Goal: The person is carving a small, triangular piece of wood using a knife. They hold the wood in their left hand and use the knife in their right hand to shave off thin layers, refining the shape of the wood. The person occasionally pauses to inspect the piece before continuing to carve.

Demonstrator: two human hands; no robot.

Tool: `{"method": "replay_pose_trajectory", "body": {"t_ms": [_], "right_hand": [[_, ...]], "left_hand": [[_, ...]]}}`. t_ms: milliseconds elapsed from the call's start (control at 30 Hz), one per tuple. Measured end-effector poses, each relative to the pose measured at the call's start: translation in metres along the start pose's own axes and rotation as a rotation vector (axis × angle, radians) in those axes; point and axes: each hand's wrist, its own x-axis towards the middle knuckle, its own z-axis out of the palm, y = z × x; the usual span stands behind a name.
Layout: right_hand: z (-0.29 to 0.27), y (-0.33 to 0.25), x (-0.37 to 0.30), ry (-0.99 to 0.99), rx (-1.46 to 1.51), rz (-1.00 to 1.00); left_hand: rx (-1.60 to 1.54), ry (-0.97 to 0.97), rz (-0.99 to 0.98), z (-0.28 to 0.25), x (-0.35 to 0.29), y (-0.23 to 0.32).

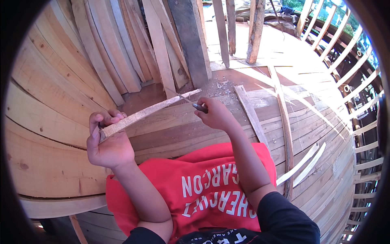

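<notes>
Gripping one end of a long, pale, rough-surfaced wooden strip, the bare left hand is turned partly palm up, its fingers curled about the wood. The bare right hand is closed on a dark-handled knife with a thin metal blade.

Strip: slightly bowed, cream to tan, mottled along its upper face; looks slimmer toward the far end; the end at the left hand shows a greyish face.

Obscured: part of the strip's held end lies behind the fingers; most of the knife handle is inside the right fist. The blade crosses the strip near its far end; contact cannot be told. The blade's tip is hard to make out.

Position: the strip runs from the left grip obliquely up and rightward, its free end just beyond the right hand.

Surroundings: red cloth with white lettering across the lap; brown plank floor beneath; pale wood shavings scattered beyond the right hand; two whitish curved slivers farther right.
</notes>
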Motion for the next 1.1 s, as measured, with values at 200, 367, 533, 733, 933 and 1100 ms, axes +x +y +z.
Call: {"method": "replay_pose_trajectory", "body": {"t_ms": [200, 367, 533, 733, 933, 1100], "right_hand": [[0.084, 0.043, 0.008, 0.087, 0.048, 0.067], [0.074, -0.006, -0.012, 0.067, 0.146, 0.193], [0.074, -0.07, -0.035, 0.193, -0.021, 0.187], [0.075, 0.064, 0.023, 0.42, -0.136, 0.368], [0.072, -0.035, -0.005, 0.189, 0.059, 0.163], [0.095, -0.007, 0.009, 0.329, 0.067, 0.005]], "left_hand": [[-0.232, -0.365, 0.264, -0.009, 0.0, -0.04], [-0.232, -0.25, 0.219, -0.026, 0.003, -0.035], [-0.226, -0.207, 0.23, -0.019, -0.001, -0.037], [-0.196, -0.242, 0.221, 0.01, -0.018, -0.043], [-0.143, -0.137, 0.242, -0.005, -0.013, -0.033], [-0.166, -0.037, 0.216, -0.016, -0.005, -0.032]]}}
